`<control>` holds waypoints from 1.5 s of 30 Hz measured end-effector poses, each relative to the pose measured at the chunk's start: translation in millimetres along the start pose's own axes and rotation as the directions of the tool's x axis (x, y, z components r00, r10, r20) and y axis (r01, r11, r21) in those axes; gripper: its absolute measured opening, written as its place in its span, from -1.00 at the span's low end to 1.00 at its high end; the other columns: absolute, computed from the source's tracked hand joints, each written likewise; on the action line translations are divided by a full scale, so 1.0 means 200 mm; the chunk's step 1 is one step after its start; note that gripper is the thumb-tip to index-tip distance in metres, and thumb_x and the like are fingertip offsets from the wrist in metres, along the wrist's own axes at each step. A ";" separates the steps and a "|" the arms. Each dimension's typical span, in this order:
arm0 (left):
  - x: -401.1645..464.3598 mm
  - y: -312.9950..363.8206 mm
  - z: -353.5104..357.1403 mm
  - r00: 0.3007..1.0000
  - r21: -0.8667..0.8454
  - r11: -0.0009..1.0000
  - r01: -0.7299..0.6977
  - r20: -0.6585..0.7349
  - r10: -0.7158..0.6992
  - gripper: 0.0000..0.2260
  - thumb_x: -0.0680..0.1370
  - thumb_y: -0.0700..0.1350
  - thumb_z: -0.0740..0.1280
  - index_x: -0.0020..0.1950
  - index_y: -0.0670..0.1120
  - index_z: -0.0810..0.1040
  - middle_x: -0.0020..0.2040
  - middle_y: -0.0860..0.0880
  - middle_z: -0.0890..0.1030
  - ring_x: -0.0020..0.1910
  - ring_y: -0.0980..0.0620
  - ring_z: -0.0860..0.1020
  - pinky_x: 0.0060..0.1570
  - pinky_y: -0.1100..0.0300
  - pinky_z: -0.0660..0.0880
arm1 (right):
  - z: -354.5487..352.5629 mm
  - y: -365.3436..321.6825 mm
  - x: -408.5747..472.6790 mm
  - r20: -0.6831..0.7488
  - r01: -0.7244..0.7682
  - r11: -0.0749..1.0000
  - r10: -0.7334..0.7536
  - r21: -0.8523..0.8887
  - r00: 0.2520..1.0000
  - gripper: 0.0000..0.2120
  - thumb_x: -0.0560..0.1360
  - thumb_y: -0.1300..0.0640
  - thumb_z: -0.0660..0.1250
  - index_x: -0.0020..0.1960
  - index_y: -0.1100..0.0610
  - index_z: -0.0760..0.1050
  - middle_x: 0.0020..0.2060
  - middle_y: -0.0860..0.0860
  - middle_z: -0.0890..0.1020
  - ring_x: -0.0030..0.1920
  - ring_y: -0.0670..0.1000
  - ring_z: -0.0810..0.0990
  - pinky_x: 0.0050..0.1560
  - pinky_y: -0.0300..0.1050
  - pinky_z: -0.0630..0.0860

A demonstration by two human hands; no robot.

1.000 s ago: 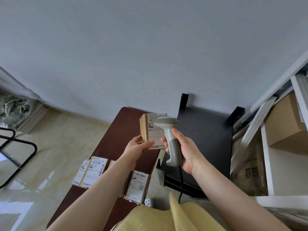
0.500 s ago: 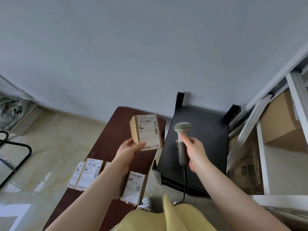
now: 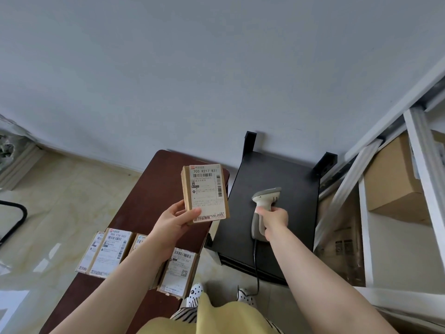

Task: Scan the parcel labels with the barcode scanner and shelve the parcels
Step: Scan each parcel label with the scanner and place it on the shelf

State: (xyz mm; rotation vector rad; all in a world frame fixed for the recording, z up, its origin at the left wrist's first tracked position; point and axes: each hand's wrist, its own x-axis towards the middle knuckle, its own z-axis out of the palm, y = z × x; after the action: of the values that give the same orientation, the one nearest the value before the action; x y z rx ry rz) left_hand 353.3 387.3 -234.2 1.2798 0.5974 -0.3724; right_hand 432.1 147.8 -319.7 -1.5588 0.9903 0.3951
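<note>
Left hand pinches labelled parcel upright; right hand, well apart, grips barcode scanner over black stand.

The left forearm hides part of the parcels on the table. Small print on the held parcel is unreadable (the big code is legible). The white shelf runs off the right edge.

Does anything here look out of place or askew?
One thing: the parcels on the brown table sit at its left edge, and the leftmost juts out over the floor. The held parcel and scanner look normal.
</note>
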 end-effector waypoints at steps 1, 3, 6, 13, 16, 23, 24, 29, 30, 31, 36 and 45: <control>0.00 0.00 0.01 1.000 0.002 1.000 -0.003 0.010 0.003 -0.59 0.53 -0.20 0.44 0.36 -0.10 0.49 0.10 -0.10 0.73 0.09 -0.02 0.70 0.11 0.16 0.57 | 0.00 0.00 0.01 0.003 0.007 1.000 -0.007 -0.008 1.000 -0.72 0.47 0.18 0.48 0.14 0.25 0.56 -0.17 0.05 0.56 -0.05 0.14 0.53 0.04 0.03 0.52; -0.01 0.01 0.04 1.000 0.000 1.000 -0.003 0.026 0.003 -0.61 0.53 -0.21 0.43 0.35 -0.10 0.49 0.09 -0.10 0.73 0.09 -0.02 0.70 0.10 0.18 0.59 | -0.01 0.01 0.03 0.010 0.036 0.999 -0.036 -0.010 0.999 -0.70 0.47 0.17 0.49 0.15 0.23 0.56 -0.11 0.07 0.59 -0.02 0.12 0.53 0.04 0.03 0.52; -0.02 -0.01 0.07 0.999 0.002 1.000 0.001 0.035 -0.001 -0.58 0.51 -0.19 0.44 0.35 -0.10 0.49 0.10 -0.10 0.73 0.11 -0.03 0.70 0.16 0.13 0.57 | -0.03 0.04 0.04 0.019 0.091 0.996 -0.091 -0.011 0.996 -0.71 0.48 0.12 0.49 0.14 0.20 0.54 -0.03 0.07 0.60 0.01 0.09 0.53 0.04 0.03 0.51; -0.04 -0.04 0.12 0.999 -0.024 0.999 0.030 0.022 -0.030 -0.55 0.48 -0.17 0.46 0.35 -0.11 0.49 0.09 -0.09 0.73 0.10 -0.02 0.70 0.10 0.17 0.60 | -0.02 0.07 0.09 -0.001 0.164 0.967 -0.168 -0.194 0.986 -0.65 0.49 -0.03 0.47 0.11 0.20 0.56 -0.06 0.06 0.62 -0.03 0.10 0.56 0.06 0.10 0.59; -0.05 -0.05 0.14 0.999 -0.030 0.999 0.043 0.018 -0.043 -0.62 0.54 -0.21 0.42 0.35 -0.12 0.49 0.10 -0.10 0.73 0.11 -0.02 0.70 0.06 0.20 0.62 | -0.04 0.07 0.11 0.015 0.181 0.934 -0.186 -0.308 0.983 -0.58 0.47 -0.13 0.45 0.10 0.19 0.56 -0.04 0.07 0.64 -0.01 0.13 0.58 0.06 0.11 0.60; -0.03 -0.05 0.18 0.997 -0.040 0.999 0.035 0.067 -0.033 -0.67 0.58 -0.20 0.38 0.35 -0.14 0.51 0.11 -0.10 0.72 0.13 -0.02 0.69 0.13 0.19 0.61 | -0.09 0.04 0.03 -0.037 0.263 0.924 -0.283 -0.277 0.958 -0.62 0.48 -0.15 0.41 0.04 0.15 0.52 -0.09 0.03 0.60 -0.03 0.13 0.59 -0.12 -0.03 0.50; -0.03 -0.05 0.18 0.995 -0.030 0.999 0.035 0.092 -0.032 -0.65 0.57 -0.19 0.39 0.35 -0.14 0.51 0.12 -0.10 0.72 0.13 -0.02 0.69 0.17 0.17 0.59 | -0.10 0.03 -0.04 -0.018 0.273 0.947 -0.280 -0.171 0.960 -0.58 0.49 -0.17 0.40 0.13 0.14 0.52 -0.01 0.04 0.61 0.03 0.11 0.59 -0.03 0.00 0.53; -0.02 -0.09 0.17 0.954 0.106 0.993 0.054 0.289 -0.083 -0.36 0.40 -0.05 0.54 0.43 -0.11 0.44 0.15 -0.08 0.71 0.16 -0.04 0.67 0.27 0.04 0.54 | -0.17 0.09 -0.48 0.392 0.248 0.967 -0.248 0.052 0.886 -0.39 0.40 -0.32 0.32 0.29 0.05 0.49 0.12 -0.02 0.68 0.17 -0.03 0.61 0.22 0.02 0.55; -0.02 -0.10 0.17 0.938 0.133 0.989 0.057 0.331 -0.099 -0.35 0.39 -0.05 0.58 0.42 -0.11 0.44 0.15 -0.09 0.71 0.15 -0.04 0.68 0.25 0.05 0.55 | -0.19 0.12 -0.54 0.407 0.237 0.970 -0.238 0.054 0.882 -0.34 0.36 -0.32 0.33 0.33 0.04 0.47 0.14 -0.03 0.67 0.19 -0.03 0.61 0.22 0.01 0.56; -0.01 -0.11 0.18 0.921 0.158 0.985 0.063 0.372 -0.119 -0.35 0.39 -0.06 0.59 0.41 -0.11 0.45 0.16 -0.10 0.70 0.14 -0.05 0.68 0.23 0.06 0.56 | -0.20 0.16 -0.59 0.392 0.230 0.971 -0.238 0.066 0.889 -0.32 0.33 -0.30 0.36 0.34 0.04 0.47 0.15 -0.03 0.67 0.19 -0.03 0.61 0.21 0.00 0.57; -0.06 -0.24 0.22 0.835 0.335 0.938 0.090 0.488 -0.255 -0.34 0.33 0.00 0.54 0.40 -0.09 0.47 0.17 -0.07 0.70 0.13 0.00 0.68 0.25 0.10 0.55 | -0.33 0.41 -0.77 0.241 0.173 0.974 -0.204 0.144 0.949 -0.51 0.35 -0.22 0.39 0.19 0.00 0.52 0.11 -0.02 0.68 0.14 0.00 0.65 0.12 -0.05 0.62; -0.34 -0.53 0.46 0.784 0.512 0.855 0.077 0.499 -0.369 -0.30 0.30 0.16 0.61 0.34 -0.10 0.51 0.05 -0.02 0.72 -0.05 0.07 0.64 -0.01 0.18 0.50 | -0.63 0.81 -0.97 0.083 0.117 0.960 -0.143 0.256 0.986 -0.61 0.40 -0.17 0.36 0.11 0.03 0.54 0.03 0.05 0.68 0.04 0.08 0.64 0.14 0.03 0.58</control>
State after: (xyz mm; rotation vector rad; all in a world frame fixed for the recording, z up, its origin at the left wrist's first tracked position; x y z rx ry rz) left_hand 258.2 266.4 -259.6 1.4523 0.1219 -1.1347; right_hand 161.3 109.3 -250.0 -1.3528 0.8203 0.2433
